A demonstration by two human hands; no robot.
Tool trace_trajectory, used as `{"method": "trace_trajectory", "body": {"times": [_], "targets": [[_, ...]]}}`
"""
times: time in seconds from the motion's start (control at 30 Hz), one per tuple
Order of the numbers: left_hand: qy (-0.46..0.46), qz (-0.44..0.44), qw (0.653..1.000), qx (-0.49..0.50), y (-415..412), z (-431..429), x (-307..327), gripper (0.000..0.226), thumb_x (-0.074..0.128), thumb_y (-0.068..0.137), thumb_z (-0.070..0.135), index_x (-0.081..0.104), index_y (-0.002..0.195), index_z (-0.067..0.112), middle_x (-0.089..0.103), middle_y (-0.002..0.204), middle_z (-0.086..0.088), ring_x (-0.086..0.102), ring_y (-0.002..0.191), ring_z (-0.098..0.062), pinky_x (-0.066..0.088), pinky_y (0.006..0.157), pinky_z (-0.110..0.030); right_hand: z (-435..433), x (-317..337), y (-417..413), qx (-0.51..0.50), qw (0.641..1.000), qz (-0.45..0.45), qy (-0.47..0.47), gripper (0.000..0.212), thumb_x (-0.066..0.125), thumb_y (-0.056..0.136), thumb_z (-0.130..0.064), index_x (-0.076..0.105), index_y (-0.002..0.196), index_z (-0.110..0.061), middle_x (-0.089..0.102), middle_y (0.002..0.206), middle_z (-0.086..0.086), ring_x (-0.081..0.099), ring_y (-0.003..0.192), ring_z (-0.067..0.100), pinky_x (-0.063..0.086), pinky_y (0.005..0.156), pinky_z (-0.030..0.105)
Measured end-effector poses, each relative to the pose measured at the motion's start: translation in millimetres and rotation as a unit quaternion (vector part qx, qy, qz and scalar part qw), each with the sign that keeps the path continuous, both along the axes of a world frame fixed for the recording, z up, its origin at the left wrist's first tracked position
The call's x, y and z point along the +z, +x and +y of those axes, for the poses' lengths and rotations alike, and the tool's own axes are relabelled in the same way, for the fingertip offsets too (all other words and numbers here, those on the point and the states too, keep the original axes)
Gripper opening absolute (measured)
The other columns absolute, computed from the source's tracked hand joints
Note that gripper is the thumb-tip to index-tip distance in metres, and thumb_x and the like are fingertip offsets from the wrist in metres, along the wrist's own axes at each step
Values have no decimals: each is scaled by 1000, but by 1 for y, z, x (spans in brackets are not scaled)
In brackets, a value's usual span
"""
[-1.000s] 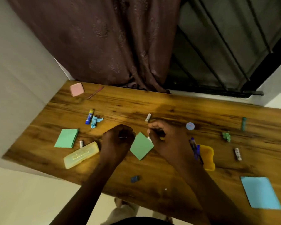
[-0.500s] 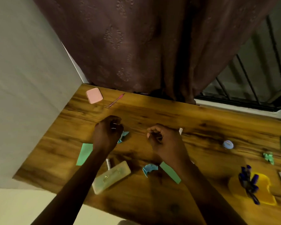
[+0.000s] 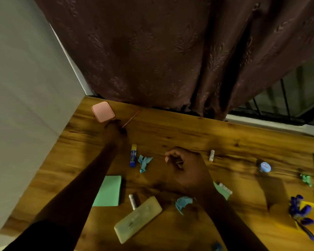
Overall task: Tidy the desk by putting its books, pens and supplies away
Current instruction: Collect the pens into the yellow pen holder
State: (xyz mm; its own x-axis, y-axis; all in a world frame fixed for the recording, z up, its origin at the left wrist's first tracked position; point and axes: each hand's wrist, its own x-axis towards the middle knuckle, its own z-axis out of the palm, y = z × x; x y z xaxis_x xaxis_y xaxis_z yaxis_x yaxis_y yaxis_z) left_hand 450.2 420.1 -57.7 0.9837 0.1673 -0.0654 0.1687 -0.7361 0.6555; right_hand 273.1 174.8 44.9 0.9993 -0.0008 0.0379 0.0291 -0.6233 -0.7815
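Wooden counter (image 3: 188, 134), seen from above. The pink pen (image 3: 132, 117), thin and pale rose, lies slantwise near the counter's far edge, just beside a rounded pink pad (image 3: 103, 111) in the far left corner. The left hand (image 3: 115, 130) reaches to the pen's near end; its fingers are dark and blurred, so touching or pinching cannot be told. The right hand (image 3: 188, 169) is over mid-counter, fingers curled toward the palm; whether they hold anything cannot be told. A blue-and-yellow glue stick (image 3: 133, 158) lies between the hands.
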Motion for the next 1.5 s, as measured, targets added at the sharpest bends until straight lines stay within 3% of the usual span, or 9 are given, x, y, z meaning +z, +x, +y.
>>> {"method": "trace_trajectory", "body": {"times": [0.33,0.5,0.67,0.77,0.87,0.93,1.07,1.27,1.5], "targets": [[-24,-44,998,-35,1,0,-9,13,57,97,7,65,92,-1,66,97,-25,63,92,-43,51,81,-52,3,-2,6,-9,1000,-14,-4,11,69,96,-19,73,105,-23,74,98,-16,68,96,-3,53,79,11],[6,-130,987,-91,-40,-19,50,15,59,97,6,73,96,6,68,91,-11,57,77,-20,36,65,-16,-4,0,9,-18,999,-24,-28,23,69,96,-25,70,118,-26,71,115,-14,66,105,0,58,85,20],[-14,-153,976,-154,-86,-51,100,13,63,96,11,75,102,13,68,95,-1,57,81,-11,47,77,-27,-21,4,5,-7,988,-76,-134,46,70,93,-26,58,137,-27,59,139,-4,59,124,16,55,98,34],[-55,-125,973,-189,-109,-76,122,21,64,95,9,75,111,17,68,105,5,61,90,-7,47,82,-20,-36,6,-2,-21,978,-96,-186,56,72,89,-26,53,142,-25,54,144,0,55,131,24,56,96,37],[-47,-113,963,-239,-125,-105,134,23,65,94,10,74,113,21,65,106,10,58,87,0,40,76,-1,-58,6,-13,-35,970,-93,-220,58,71,91,-28,50,144,-25,50,147,-1,52,132,25,58,90,37],[-46,-124,955,-266,-136,-129,140,21,66,94,13,75,113,19,69,106,8,60,87,-1,42,78,0,-77,5,-24,-44,974,-87,-206,52,70,93,-30,52,142,-28,53,143,-4,54,129,22,59,87,37],[-82,-114,943,-302,-159,-178,145,21,67,96,17,75,115,21,74,110,6,67,97,-4,57,87,-26,-117,1,-50,-76,984,-59,-152,35,68,94,-35,62,129,-35,70,122,-6,67,108,18,58,81,37],[-162,-88,922,-341,-200,-255,158,18,69,96,19,75,109,29,73,105,16,67,96,7,49,84,-7,-173,7,-104,-111,989,-66,-78,20,61,96,-38,70,107,-25,76,98,-8,72,88,11,60,71,39],[-262,-89,890,-361,-249,-324,161,25,76,91,17,73,116,19,73,108,10,70,103,-6,57,88,-23,-229,39,-173,-175,974,-119,85,9,69,95,-10,73,91,-17,75,88,-3,72,82,12,58,73,41]]}}
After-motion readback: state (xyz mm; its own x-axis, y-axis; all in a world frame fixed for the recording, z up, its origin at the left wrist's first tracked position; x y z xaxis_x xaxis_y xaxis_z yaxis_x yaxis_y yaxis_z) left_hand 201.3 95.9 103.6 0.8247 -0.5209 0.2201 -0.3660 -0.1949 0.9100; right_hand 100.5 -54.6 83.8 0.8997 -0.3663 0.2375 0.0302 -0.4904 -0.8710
